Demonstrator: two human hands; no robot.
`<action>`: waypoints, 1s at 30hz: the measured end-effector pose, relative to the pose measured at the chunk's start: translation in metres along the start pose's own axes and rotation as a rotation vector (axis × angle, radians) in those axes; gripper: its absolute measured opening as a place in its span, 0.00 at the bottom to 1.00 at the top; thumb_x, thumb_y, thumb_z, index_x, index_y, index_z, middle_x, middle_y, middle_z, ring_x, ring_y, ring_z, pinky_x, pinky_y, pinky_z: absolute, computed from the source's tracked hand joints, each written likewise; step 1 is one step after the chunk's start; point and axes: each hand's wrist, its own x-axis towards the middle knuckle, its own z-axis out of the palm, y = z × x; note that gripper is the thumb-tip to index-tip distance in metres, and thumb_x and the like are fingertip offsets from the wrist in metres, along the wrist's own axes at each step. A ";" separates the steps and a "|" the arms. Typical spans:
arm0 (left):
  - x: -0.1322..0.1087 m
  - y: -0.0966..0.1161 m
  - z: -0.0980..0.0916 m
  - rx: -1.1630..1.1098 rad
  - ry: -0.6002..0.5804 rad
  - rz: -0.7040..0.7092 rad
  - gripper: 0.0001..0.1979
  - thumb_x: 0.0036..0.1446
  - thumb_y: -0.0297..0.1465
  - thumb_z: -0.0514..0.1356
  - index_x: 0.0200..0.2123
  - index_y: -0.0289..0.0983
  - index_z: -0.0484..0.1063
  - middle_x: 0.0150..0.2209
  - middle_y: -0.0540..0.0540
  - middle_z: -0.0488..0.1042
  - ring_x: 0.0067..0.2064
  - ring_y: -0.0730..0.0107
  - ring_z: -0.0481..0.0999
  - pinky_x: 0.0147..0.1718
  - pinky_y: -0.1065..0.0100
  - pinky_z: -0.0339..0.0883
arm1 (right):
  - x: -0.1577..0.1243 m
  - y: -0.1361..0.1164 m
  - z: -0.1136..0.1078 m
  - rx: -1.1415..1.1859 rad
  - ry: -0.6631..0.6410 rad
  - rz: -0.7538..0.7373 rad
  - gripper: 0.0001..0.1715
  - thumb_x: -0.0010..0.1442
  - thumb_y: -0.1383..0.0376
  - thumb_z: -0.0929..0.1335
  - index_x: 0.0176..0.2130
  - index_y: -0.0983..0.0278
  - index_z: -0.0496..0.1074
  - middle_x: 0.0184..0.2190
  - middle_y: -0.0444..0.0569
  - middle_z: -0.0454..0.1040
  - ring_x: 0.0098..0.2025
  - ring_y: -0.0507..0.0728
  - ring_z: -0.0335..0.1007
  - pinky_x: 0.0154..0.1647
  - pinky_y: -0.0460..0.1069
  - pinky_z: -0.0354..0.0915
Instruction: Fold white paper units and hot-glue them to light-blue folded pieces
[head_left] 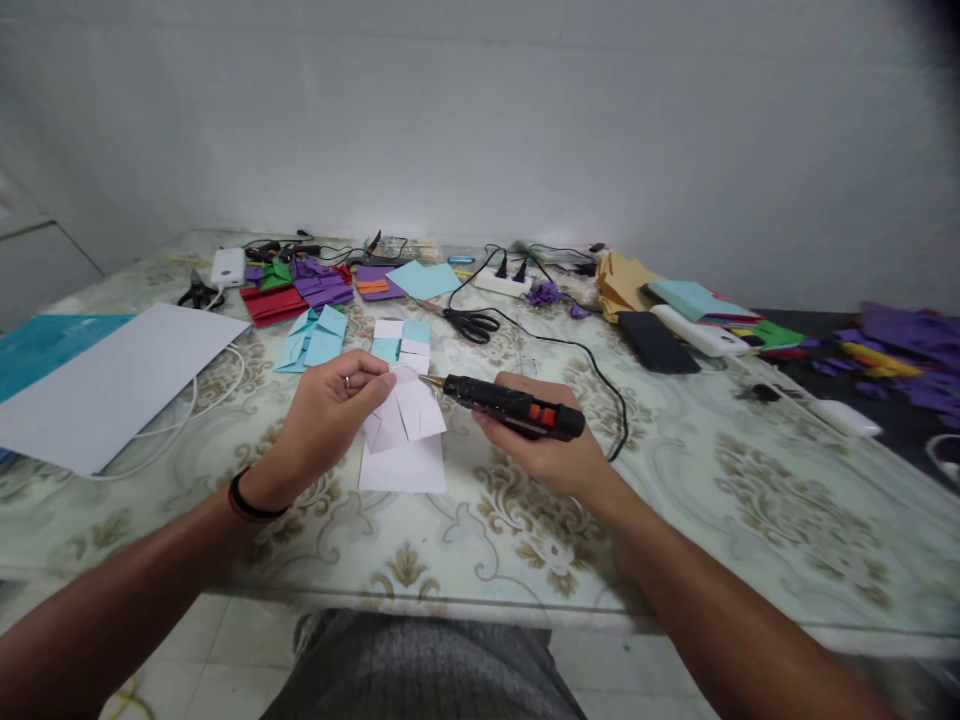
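Note:
My right hand is wrapped round a black glue gun with a red part near its rear. The metal tip points left, at the upper edge of a folded white paper. My left hand pinches that paper's top corner between thumb and fingers. Beneath it on the table lies a flat white sheet. Just beyond are small light-blue and white folded papers, and a light-blue folded piece sits to their left.
Black scissors and a power strip lie behind my hands on the patterned table. A large white sheet is at left. At right are a black phone, stacked papers and purple scraps. The gun's cord curves rightward.

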 end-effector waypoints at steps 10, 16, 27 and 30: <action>0.000 -0.004 0.000 0.074 -0.050 -0.010 0.10 0.54 0.37 0.67 0.28 0.36 0.75 0.18 0.55 0.65 0.21 0.78 0.56 0.21 0.72 0.46 | 0.000 -0.002 0.000 0.044 -0.021 -0.012 0.15 0.62 0.66 0.71 0.26 0.62 0.66 0.25 0.42 0.65 0.26 0.51 0.61 0.29 0.48 0.57; 0.000 -0.006 0.000 0.090 -0.058 -0.035 0.10 0.54 0.37 0.66 0.28 0.36 0.76 0.19 0.53 0.67 0.21 0.76 0.58 0.20 0.72 0.47 | -0.001 -0.001 0.004 -0.017 -0.009 -0.035 0.15 0.62 0.65 0.72 0.27 0.62 0.66 0.24 0.41 0.63 0.25 0.51 0.60 0.27 0.48 0.56; -0.001 -0.006 0.001 0.060 -0.096 -0.051 0.09 0.54 0.36 0.67 0.28 0.36 0.75 0.21 0.51 0.72 0.22 0.76 0.63 0.20 0.73 0.52 | -0.002 0.001 0.006 -0.036 -0.001 -0.009 0.16 0.62 0.66 0.71 0.26 0.61 0.64 0.22 0.40 0.62 0.24 0.51 0.59 0.27 0.48 0.55; -0.001 -0.007 0.001 0.069 -0.095 -0.042 0.09 0.54 0.36 0.66 0.28 0.36 0.75 0.22 0.51 0.73 0.22 0.75 0.64 0.20 0.73 0.53 | -0.002 0.001 0.007 -0.048 -0.005 -0.008 0.16 0.61 0.66 0.71 0.25 0.61 0.63 0.22 0.40 0.61 0.24 0.50 0.58 0.26 0.48 0.54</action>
